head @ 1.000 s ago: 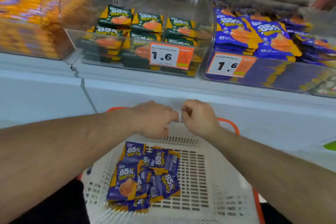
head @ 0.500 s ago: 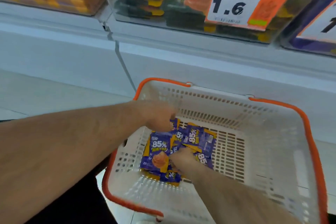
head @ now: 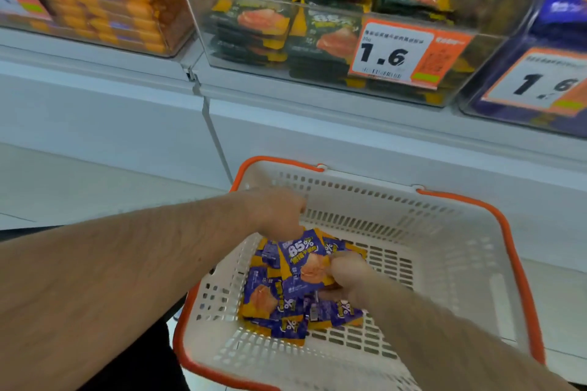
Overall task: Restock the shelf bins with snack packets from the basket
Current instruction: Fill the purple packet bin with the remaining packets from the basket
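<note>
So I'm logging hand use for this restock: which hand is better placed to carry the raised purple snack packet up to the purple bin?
Probably the right hand: it already pinches the raised purple snack packet, and the clear bin of purple packets sits on that side. The left hand grips its top corner.

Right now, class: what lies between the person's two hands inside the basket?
In the head view, a raised purple snack packet spans the gap: left hand holds its top, right hand its lower edge.

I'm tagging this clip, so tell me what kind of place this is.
Most likely a shop aisle: clear shelf bins stocked with snack packets, price tags reading 1.6 on their fronts, and an orange-rimmed shopping basket.
</note>
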Action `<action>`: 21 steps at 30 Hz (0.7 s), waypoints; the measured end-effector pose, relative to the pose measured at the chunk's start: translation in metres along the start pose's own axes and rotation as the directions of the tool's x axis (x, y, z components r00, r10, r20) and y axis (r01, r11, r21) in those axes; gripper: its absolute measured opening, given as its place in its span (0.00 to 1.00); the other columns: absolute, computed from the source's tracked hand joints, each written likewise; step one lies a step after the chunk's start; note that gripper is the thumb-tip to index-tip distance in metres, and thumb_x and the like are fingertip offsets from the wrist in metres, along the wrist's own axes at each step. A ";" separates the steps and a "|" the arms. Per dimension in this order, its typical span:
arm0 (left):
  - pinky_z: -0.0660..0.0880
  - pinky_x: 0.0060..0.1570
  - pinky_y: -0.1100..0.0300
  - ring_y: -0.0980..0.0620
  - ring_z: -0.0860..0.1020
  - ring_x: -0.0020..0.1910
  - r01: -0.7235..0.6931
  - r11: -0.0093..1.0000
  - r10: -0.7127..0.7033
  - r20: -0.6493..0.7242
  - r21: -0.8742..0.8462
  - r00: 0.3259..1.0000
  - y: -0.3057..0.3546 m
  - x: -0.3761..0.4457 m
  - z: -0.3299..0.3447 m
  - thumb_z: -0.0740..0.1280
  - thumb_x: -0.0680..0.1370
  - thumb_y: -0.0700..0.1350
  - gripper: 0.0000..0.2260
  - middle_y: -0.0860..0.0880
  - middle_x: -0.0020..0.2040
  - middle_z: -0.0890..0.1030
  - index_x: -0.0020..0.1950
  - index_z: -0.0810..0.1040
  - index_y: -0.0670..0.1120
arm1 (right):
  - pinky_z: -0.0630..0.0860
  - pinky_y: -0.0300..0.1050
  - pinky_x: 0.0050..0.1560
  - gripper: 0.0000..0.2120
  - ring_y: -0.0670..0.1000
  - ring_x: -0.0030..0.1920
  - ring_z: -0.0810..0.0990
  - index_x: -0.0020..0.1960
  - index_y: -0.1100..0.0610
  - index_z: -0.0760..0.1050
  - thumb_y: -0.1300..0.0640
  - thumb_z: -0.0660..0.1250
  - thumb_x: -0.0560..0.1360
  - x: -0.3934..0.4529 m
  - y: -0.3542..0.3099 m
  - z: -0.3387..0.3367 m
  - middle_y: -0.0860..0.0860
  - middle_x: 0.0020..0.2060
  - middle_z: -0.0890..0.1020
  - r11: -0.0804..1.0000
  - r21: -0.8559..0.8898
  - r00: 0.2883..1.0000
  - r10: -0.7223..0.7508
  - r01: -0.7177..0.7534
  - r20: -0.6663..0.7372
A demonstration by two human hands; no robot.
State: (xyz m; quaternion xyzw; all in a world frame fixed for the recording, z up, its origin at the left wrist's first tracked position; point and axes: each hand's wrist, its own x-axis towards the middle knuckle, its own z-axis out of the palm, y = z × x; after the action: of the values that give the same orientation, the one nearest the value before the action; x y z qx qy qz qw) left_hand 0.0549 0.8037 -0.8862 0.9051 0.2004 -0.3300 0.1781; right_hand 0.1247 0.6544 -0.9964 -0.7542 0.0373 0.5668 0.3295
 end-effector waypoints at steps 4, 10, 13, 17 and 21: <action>0.74 0.59 0.50 0.46 0.74 0.61 0.027 0.990 -0.051 -0.176 -0.135 0.983 0.018 -0.001 -0.009 0.63 0.78 0.51 0.26 0.45 0.69 0.70 0.75 0.62 0.47 | 0.82 0.48 0.36 0.01 0.51 0.36 0.81 0.48 0.61 0.77 0.65 0.67 0.78 -0.043 -0.030 -0.052 0.55 0.38 0.82 0.988 0.031 0.985 -0.151 0.154 -0.086; 0.76 0.50 0.53 0.47 0.78 0.52 -0.077 0.458 -0.257 -0.215 -0.885 0.942 0.056 -0.012 -0.022 0.70 0.76 0.52 0.33 0.44 0.60 0.77 0.76 0.59 0.44 | 0.79 0.46 0.37 0.14 0.49 0.35 0.82 0.46 0.57 0.75 0.70 0.55 0.79 -0.104 -0.053 -0.105 0.53 0.38 0.83 0.931 0.100 0.931 -0.335 0.351 -0.148; 0.79 0.52 0.51 0.48 0.84 0.47 -0.201 0.137 -0.109 -0.217 -0.970 0.970 0.085 -0.024 -0.021 0.69 0.78 0.44 0.17 0.47 0.50 0.85 0.66 0.74 0.44 | 0.79 0.45 0.36 0.14 0.50 0.37 0.82 0.45 0.57 0.76 0.71 0.56 0.77 -0.132 -0.055 -0.120 0.54 0.40 0.83 0.902 0.065 0.891 -0.409 0.428 -0.197; 0.81 0.36 0.59 0.52 0.83 0.37 -0.429 0.103 -0.108 -0.438 -0.898 0.892 0.121 -0.038 -0.035 0.69 0.73 0.30 0.12 0.45 0.45 0.85 0.52 0.80 0.45 | 0.79 0.47 0.52 0.19 0.50 0.48 0.82 0.66 0.55 0.72 0.61 0.68 0.76 -0.162 -0.048 -0.137 0.51 0.53 0.80 0.778 -0.222 0.669 -0.622 0.588 -0.408; 0.82 0.40 0.52 0.47 0.83 0.38 -0.555 0.130 -0.075 -0.567 -0.821 0.821 0.156 -0.049 -0.058 0.64 0.73 0.28 0.14 0.45 0.42 0.86 0.50 0.80 0.44 | 0.68 0.36 0.61 0.35 0.40 0.60 0.70 0.68 0.50 0.68 0.47 0.77 0.64 -0.191 -0.041 -0.148 0.43 0.62 0.70 0.396 -0.673 0.221 -0.916 0.625 -0.334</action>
State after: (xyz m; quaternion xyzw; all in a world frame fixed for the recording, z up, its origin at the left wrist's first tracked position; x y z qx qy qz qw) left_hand 0.1265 0.6844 -0.7820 0.6443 0.2434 0.1472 0.7099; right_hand 0.1976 0.5455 -0.7888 -0.8585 -0.3538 -0.0037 0.3713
